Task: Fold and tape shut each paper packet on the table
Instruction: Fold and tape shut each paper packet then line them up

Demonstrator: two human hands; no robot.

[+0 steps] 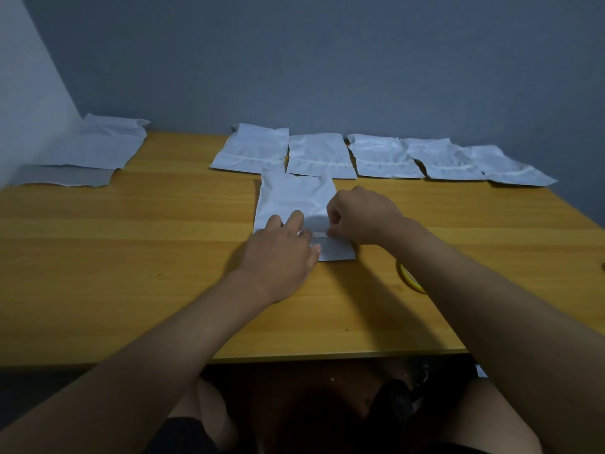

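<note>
Head view: packet (294, 198) at table (131, 224) middle, near side of packet row (376, 155). Left hand (281, 253) flat, pressing packet. Right hand (357, 214) pinching folded edge. Folding step seems under way; next likely needs tape roll (411, 278), right of packet.

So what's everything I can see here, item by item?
Packet: one, white, mid-table, under both hands.
Row packets: five, white, along the far edge, each with a band across it, edges overlapping.
Left packets: at least two, white and greyish, overlapping at the far left corner.
Tape roll: one, yellow, near the right forearm, mostly hidden.
Table: one, light wood.
Wall: grey-blue, behind the table.
Left hand: flat on the packet's near edge.
Right hand: fingers curled at the packet's fold; what it pinches is unclear.
</note>
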